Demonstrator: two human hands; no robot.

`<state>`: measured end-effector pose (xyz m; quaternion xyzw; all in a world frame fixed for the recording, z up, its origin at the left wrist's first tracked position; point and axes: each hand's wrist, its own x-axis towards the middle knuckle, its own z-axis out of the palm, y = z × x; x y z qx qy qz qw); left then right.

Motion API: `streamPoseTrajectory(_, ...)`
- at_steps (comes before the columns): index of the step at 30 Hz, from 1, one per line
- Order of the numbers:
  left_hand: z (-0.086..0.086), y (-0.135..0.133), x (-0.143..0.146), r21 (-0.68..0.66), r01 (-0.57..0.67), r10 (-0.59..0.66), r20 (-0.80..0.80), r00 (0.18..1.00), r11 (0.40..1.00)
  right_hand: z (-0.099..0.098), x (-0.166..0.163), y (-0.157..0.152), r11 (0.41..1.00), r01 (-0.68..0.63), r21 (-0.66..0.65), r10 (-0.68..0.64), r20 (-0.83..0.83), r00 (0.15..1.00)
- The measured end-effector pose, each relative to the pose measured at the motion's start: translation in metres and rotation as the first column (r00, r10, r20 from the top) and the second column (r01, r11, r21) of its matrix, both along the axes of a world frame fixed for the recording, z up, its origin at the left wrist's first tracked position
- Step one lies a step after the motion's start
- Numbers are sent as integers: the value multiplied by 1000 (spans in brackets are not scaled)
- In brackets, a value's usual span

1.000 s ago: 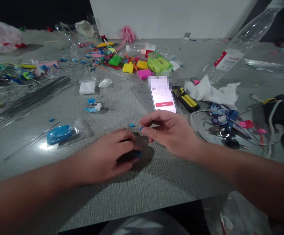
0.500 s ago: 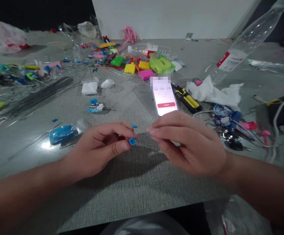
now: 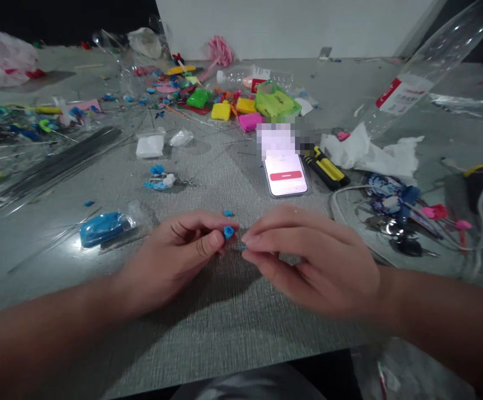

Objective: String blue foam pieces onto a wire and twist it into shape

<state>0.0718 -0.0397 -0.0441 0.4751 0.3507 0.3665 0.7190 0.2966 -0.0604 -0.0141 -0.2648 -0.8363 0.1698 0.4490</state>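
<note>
Your left hand [image 3: 174,261] is closed in a pinch on a small blue piece [image 3: 228,232], held between the thumb and the first fingers just above the grey table [image 3: 233,328], near the middle of the near edge. Your right hand [image 3: 312,261] comes from the right with its fingertips pressed together on a tiny blue bit [image 3: 242,247], which shows only as a fleck; the two hands are almost touching at the tips. Whether a thin wire runs between them I cannot tell. In my judgement the work here is very fine, so it is good to rest both wrists on the table and to move only the fingertips. Hold the small blue piece lightly, because soft material will lose its shape under a hard squeeze. Turn it so that the side facing right is open to your view, and bring the tiny blue bit to it slowly, in a straight line. One blue crumb [image 3: 228,213] lies on the table just beyond your fingers, and a bag of blue material [image 3: 99,229] lies to the left, near your left hand. The phone [image 3: 287,175] lies farther away, a little to the right.
</note>
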Motion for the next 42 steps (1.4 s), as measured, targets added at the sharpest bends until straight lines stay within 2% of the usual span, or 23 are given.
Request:
streamPoseTrajectory(8,-1,1,2,-17,13,-13,30,999,1000,-3,-1,0,997,55,-58,-55,2,998)
streamPoseTrajectory(12,-1,1,3,-18,3,-2,38,999,1000,-3,-2,0,993,106,-44,-105,5,994)
streamPoseTrajectory(22,-5,2,0,-22,12,-11,39,999,1000,-1,-1,1,997,78,-31,-78,-12,997)
streamPoseTrajectory(27,-3,2,2,-22,-8,9,63,998,1000,0,1,0,999,23,-45,-22,5,1000)
streamPoseTrajectory(34,-3,1,1,-17,5,-4,47,999,1000,3,1,-1,994,104,-28,-103,26,994)
streamPoseTrajectory(42,-3,1,2,6,25,-26,64,998,1000,1,-1,-1,993,116,-18,-116,8,993)
